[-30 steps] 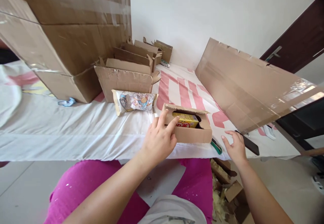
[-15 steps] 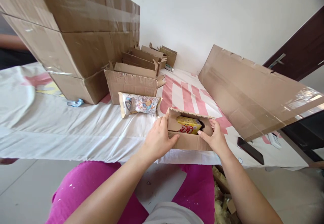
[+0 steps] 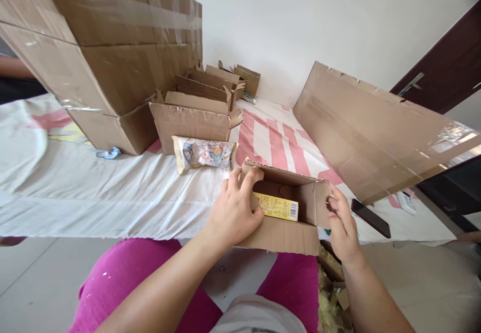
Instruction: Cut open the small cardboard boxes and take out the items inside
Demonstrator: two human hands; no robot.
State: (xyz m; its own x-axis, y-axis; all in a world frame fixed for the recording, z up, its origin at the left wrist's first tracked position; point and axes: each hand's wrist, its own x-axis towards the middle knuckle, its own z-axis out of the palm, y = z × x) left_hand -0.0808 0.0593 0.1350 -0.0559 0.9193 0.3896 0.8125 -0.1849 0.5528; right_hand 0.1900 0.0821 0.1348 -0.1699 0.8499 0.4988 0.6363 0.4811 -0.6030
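Note:
A small brown cardboard box (image 3: 281, 236) lies at the table's front edge, its top gaping and its flaps raised. Inside it rests a yellow printed carton (image 3: 277, 206) with a barcode at one end. My left hand (image 3: 235, 207) grips the box's left end, fingers curled over the side flap there. At the opposite end, my right hand (image 3: 342, 222) pinches the right side flap, which is folded outward. Left of the box and apart from it lies a packet with cartoon print (image 3: 206, 153).
Several open cardboard boxes (image 3: 191, 122) stand in a row behind the packet. Large taped cartons (image 3: 108, 72) rise at the left. A tall cardboard panel (image 3: 376, 132) leans along the right, near a phone (image 3: 371, 217). A light-blue item (image 3: 108, 153) lies at left.
The box's side flaps have been pulled outward, opening it wider. My right hand has moved right with its flap. The yellow carton now shows its barcoded side, lower in the box.

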